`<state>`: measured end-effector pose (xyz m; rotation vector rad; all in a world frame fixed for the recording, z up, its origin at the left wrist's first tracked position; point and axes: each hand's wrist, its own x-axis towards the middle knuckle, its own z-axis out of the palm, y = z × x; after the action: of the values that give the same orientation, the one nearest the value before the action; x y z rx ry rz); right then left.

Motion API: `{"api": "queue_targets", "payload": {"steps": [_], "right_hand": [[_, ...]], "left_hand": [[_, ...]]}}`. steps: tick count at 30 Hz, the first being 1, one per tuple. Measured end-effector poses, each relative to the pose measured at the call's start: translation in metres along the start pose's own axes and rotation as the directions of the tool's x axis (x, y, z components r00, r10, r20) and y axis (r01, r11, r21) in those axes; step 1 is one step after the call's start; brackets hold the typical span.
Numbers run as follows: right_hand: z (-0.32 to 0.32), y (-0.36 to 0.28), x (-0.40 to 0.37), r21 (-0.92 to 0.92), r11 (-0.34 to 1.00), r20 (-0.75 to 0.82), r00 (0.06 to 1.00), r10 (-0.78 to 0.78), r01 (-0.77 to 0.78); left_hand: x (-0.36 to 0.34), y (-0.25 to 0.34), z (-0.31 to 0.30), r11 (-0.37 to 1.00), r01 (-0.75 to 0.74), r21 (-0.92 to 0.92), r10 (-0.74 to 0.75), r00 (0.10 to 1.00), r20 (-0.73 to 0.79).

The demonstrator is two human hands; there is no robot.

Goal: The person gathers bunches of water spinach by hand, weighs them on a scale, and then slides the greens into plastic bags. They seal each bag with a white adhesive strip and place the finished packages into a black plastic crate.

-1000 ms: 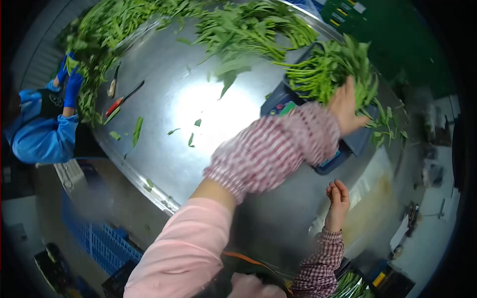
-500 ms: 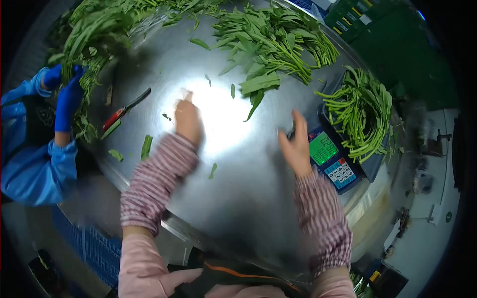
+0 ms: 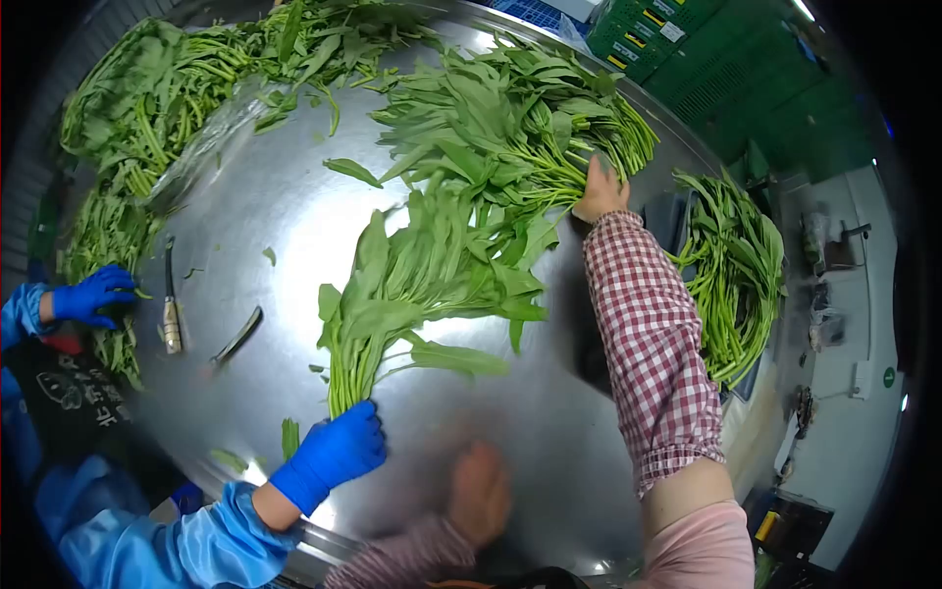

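Observation:
My right hand (image 3: 601, 191) reaches to the stems of the leafy green pile (image 3: 510, 118) at the top of the metal table, its fingers on the stems; whether they close round them I cannot tell. My left hand (image 3: 481, 494) is low, over the table's near edge, and blurred by motion. Between my arms and the co-worker, a bunch of greens (image 3: 392, 285) is held by its stems in the co-worker's blue-gloved hand (image 3: 339, 452). Its leaves touch the pile.
A coiled bunch of greens (image 3: 731, 275) lies on the scale at the right, whose display my arm hides. Two knives (image 3: 171, 304) (image 3: 238, 337) lie left of centre. The co-worker's other gloved hand (image 3: 95, 294) is by more greens (image 3: 147, 108). Green crates (image 3: 638, 39) stand beyond.
My right hand has moved up and away from the scale to the pile. My left hand has dropped toward me. The co-worker's gloved hand has come in with a bunch of greens.

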<state>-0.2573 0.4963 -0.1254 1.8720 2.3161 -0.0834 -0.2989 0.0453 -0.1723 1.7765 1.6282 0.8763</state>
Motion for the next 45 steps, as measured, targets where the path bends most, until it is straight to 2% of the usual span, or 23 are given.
{"api": "queue_targets", "payload": {"steps": [2, 4, 8, 10, 11, 13, 15, 17, 19, 20, 22, 23, 24, 25, 26, 28, 29, 30, 33, 36, 39, 42, 45], "right_hand": [[-0.003, 0.007, 0.002, 0.008, 0.997, -0.034, 0.996, -0.08, 0.081], [0.009, 0.013, -0.004, 0.013, 0.99, -0.156, 0.978, -0.139, 0.142], [0.01, -0.011, -0.034, 0.034, 0.997, -0.107, 0.992, -0.065, 0.069], [-0.017, -0.031, -0.049, 0.243, 0.968, -0.116, 0.992, -0.038, 0.066], [-0.039, -0.041, -0.061, 0.347, 0.936, -0.12, 0.993, -0.017, 0.058], [-0.104, -0.056, -0.1, 0.715, 0.681, -0.184, 0.982, -0.031, 0.155], [-0.131, -0.044, -0.114, 0.825, 0.515, -0.302, 0.952, 0.052, 0.234], [-0.173, -0.036, -0.18, 0.726, 0.463, -0.53, 0.842, -0.095, 0.509], [-0.175, -0.014, -0.258, 0.464, 0.669, -0.569, 0.774, -0.276, 0.58], [-0.158, 0.001, -0.298, 0.251, 0.802, -0.485, 0.787, -0.381, 0.542], [-0.117, 0.006, -0.377, 0.24, 0.95, 0.039, 0.976, -0.215, 0.199], [-0.076, 0.012, -0.406, 0.284, 0.958, 0.397, 0.906, -0.144, 0.028], [-0.039, 0.024, -0.447, 0.467, 0.874, 0.286, 0.911, -0.297, 0.138], [-0.013, 0.03, -0.474, 0.552, 0.822, 0.276, 0.899, -0.341, 0.142], [0.001, 0.036, -0.49, 0.635, 0.759, 0.264, 0.883, -0.389, 0.144], [0.002, 0.047, -0.502, 0.91, 0.336, 0.377, 0.818, -0.434, -0.241], [0.003, 0.05, -0.504, 0.899, 0.067, 0.411, 0.778, -0.476, -0.433], [-0.016, 0.059, -0.492, 0.743, 0.096, 0.629, 0.641, -0.439, -0.662], [-0.011, 0.074, -0.489, 0.744, 0.128, 0.636, 0.637, -0.435, -0.656], [-0.01, 0.083, -0.491, 0.817, 0.208, 0.576, 0.742, -0.342, -0.538], [-0.006, 0.099, -0.488, 0.736, -0.045, 0.629, 0.708, -0.321, -0.675], [-0.007, 0.089, -0.494, 0.882, 0.402, 0.415, 0.807, -0.421, -0.244], [-0.001, 0.096, -0.487, 0.902, 0.261, 0.43, 0.77, -0.471, -0.344]], "left_hand": [[-0.041, 0.057, 0.016, 0.925, -0.135, -0.354, 0.158, 0.987, 0.037], [-0.042, 0.069, 0.018, 0.917, -0.095, -0.388, 0.108, 0.994, 0.01], [-0.025, 0.056, 0.008, 0.918, 0.066, -0.391, -0.098, 0.993, -0.062], [-0.017, 0.047, -0.002, 0.901, 0.122, -0.417, -0.184, 0.977, -0.112], [-0.015, 0.046, -0.006, 0.916, 0.102, -0.387, -0.168, 0.976, -0.139], [-0.013, 0.05, -0.014, 0.941, 0.057, -0.333, -0.125, 0.974, -0.186], [-0.007, 0.061, -0.024, 0.921, 0.061, -0.385, -0.132, 0.978, -0.161], [-0.001, 0.084, -0.053, 0.859, 0.042, -0.511, -0.172, 0.963, -0.209], [-0.003, 0.114, -0.072, 0.727, 0.074, -0.683, -0.27, 0.945, -0.185], [-0.007, 0.126, -0.065, 0.584, 0.076, -0.808, -0.365, 0.914, -0.178], [-0.016, 0.147, -0.043, 0.251, 0.046, -0.967, -0.555, 0.825, -0.105], [-0.024, 0.144, -0.036, 0.098, 0.192, -0.976, -0.562, 0.82, 0.105], [-0.035, 0.131, -0.028, -0.05, 0.331, -0.942, -0.542, 0.784, 0.304], [-0.043, 0.121, -0.013, -0.187, 0.457, -0.869, -0.497, 0.719, 0.486], [-0.052, 0.117, 0.014, -0.432, 0.297, -0.852, -0.598, 0.612, 0.517], [-0.065, 0.116, 0.008, -0.376, 0.353, -0.857, -0.493, 0.707, 0.507], [-0.07, 0.114, 0.004, -0.341, 0.383, -0.859, -0.438, 0.744, 0.506], [-0.071, 0.115, 0.006, -0.357, 0.338, -0.871, -0.509, 0.711, 0.485], [-0.069, 0.128, 0.003, -0.31, 0.377, -0.873, -0.468, 0.738, 0.485], [-0.076, 0.124, 0.011, -0.242, 0.51, -0.826, -0.528, 0.645, 0.553], [-0.071, 0.133, 0.001, -0.338, 0.38, -0.861, -0.509, 0.695, 0.507], [-0.069, 0.144, 0.006, -0.292, 0.377, -0.879, -0.511, 0.715, 0.477], [-0.066, 0.148, 0.009, -0.241, 0.363, -0.9, -0.575, 0.693, 0.434]]}}
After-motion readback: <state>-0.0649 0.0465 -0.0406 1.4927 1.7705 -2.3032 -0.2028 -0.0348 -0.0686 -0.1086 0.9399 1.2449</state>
